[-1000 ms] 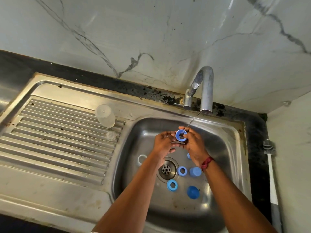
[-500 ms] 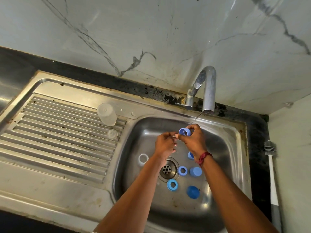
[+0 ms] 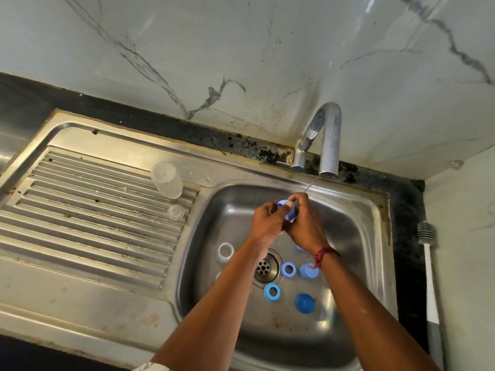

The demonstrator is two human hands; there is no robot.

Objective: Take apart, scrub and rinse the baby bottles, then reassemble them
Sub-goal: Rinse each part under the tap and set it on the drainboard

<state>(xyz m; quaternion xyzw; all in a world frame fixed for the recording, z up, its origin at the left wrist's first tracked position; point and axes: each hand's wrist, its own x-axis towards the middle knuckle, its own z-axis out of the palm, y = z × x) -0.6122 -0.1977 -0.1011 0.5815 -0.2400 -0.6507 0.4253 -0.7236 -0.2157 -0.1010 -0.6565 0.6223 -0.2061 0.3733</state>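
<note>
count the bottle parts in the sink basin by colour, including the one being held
Blue parts lying in the basin: 5, one partly hidden
Held blue part: 1
White ring: 1
Total: 7

Domestic kitchen, sink corner. Stainless-steel sink (image 3: 359, 231) with ribbed drainboard (image 3: 80, 210); chrome swan-neck tap (image 3: 330, 140); marble-look wall panels (image 3: 241, 49) (dark-veined); black counter (image 3: 407, 236), stained along the back edge; bottle brush (image 3: 430, 279) by the wall; blue bottle rings (image 3: 272, 292) in the basin.
</note>
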